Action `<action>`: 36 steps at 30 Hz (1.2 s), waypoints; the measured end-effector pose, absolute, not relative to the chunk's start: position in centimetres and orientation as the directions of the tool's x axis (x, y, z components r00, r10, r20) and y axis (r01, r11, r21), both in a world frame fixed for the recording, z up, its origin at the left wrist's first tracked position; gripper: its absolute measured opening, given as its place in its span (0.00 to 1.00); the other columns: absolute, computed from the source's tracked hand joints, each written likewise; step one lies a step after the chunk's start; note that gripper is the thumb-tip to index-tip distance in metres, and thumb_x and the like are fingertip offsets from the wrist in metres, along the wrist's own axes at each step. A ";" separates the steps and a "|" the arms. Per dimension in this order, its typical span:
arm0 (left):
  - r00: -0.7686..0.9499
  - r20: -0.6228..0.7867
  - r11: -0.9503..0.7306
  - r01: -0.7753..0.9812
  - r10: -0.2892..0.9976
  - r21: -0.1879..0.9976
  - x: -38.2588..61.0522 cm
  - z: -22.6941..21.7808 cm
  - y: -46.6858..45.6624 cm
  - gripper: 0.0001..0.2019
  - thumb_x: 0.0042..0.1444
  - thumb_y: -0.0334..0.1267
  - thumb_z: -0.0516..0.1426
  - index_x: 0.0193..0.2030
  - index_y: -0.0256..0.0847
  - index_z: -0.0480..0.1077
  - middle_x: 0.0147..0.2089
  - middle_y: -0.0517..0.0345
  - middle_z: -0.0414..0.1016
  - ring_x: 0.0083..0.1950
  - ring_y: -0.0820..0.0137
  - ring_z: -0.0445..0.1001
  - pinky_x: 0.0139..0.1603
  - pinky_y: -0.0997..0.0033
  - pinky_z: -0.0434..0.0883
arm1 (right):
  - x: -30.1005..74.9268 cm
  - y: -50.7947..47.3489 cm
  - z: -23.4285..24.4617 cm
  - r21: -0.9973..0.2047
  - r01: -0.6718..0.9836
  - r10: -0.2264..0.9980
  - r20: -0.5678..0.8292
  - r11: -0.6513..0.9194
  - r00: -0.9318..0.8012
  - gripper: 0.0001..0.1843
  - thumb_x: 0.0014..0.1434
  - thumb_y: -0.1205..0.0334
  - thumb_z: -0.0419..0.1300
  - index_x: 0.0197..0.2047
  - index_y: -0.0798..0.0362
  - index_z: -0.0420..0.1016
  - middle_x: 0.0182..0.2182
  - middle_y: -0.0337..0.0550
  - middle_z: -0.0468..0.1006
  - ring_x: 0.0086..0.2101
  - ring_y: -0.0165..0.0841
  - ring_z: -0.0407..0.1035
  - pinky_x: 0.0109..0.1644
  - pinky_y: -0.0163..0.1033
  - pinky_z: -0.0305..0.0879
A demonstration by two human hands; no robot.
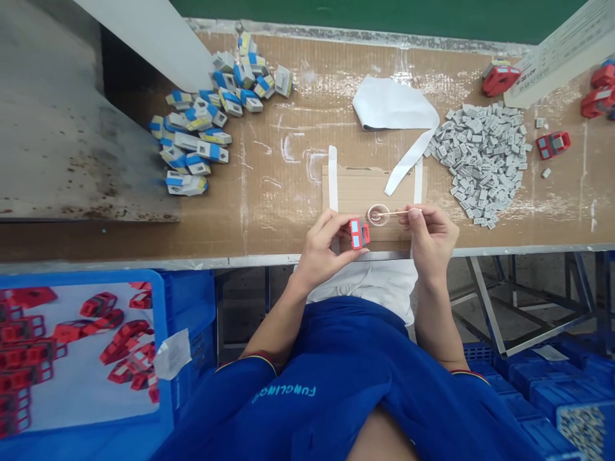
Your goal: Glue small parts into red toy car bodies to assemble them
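Note:
Between the thumb and fingers of my left hand point(323, 250) is a small red toy vehicle cab point(359, 234) with pale windows and a grey part. My right hand point(431, 240) pinches a thin stick point(396, 212), whose far end reaches into a small round cup point(378, 216). The cup stands on a piece of cardboard point(350, 186) taped to the table with white strips. What is inside the cup is too small to make out. Both hands are near the table's front edge, one on each side of the cup.
A heap of small grey plastic pieces point(485, 160) lies to the right, near a red toy cab point(553, 145). White-blue-yellow toy parts point(196, 137) are piled on the left. A white cloth point(396, 105) lies behind the cup. Below left, a blue crate point(161, 282) holds red parts.

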State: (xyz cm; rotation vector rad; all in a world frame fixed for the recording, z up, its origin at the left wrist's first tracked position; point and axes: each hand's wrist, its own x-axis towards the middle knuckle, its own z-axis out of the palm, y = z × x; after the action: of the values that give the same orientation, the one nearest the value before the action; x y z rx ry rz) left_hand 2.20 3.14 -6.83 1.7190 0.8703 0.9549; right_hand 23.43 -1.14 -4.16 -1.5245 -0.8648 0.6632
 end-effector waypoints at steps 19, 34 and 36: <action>0.474 0.230 -0.346 0.173 0.850 0.922 2.3 -6.6 3.2 0.27 0.60 0.51 0.72 0.62 0.42 0.77 0.49 0.53 0.75 0.43 0.69 0.78 0.40 0.69 0.83 | 23.3 -2.2 -0.5 -0.759 0.594 0.900 0.417 0.266 0.130 0.04 0.72 0.58 0.67 0.44 0.44 0.85 0.37 0.41 0.91 0.34 0.36 0.86 0.39 0.41 0.82; 0.480 0.250 -0.355 0.141 0.841 0.924 2.5 -6.7 3.1 0.26 0.62 0.50 0.71 0.62 0.43 0.75 0.49 0.53 0.75 0.43 0.69 0.77 0.40 0.70 0.82 | 22.9 -1.2 0.4 -0.623 0.705 0.908 0.414 0.339 -0.070 0.06 0.74 0.60 0.63 0.45 0.43 0.82 0.37 0.39 0.91 0.36 0.35 0.85 0.41 0.40 0.80; 0.485 0.238 -0.351 0.155 0.841 0.924 2.5 -6.7 3.0 0.26 0.63 0.51 0.71 0.62 0.43 0.75 0.50 0.53 0.75 0.43 0.68 0.77 0.41 0.69 0.82 | 23.0 -1.1 0.6 -0.620 0.702 0.913 0.393 0.350 -0.108 0.06 0.74 0.60 0.63 0.44 0.43 0.82 0.37 0.39 0.90 0.35 0.35 0.84 0.41 0.40 0.79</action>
State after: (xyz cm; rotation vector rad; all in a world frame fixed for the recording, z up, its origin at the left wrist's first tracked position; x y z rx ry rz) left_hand 2.53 3.03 -6.74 1.8016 0.8403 0.9270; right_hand 23.04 -1.15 0.62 -1.4140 -1.8706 0.3597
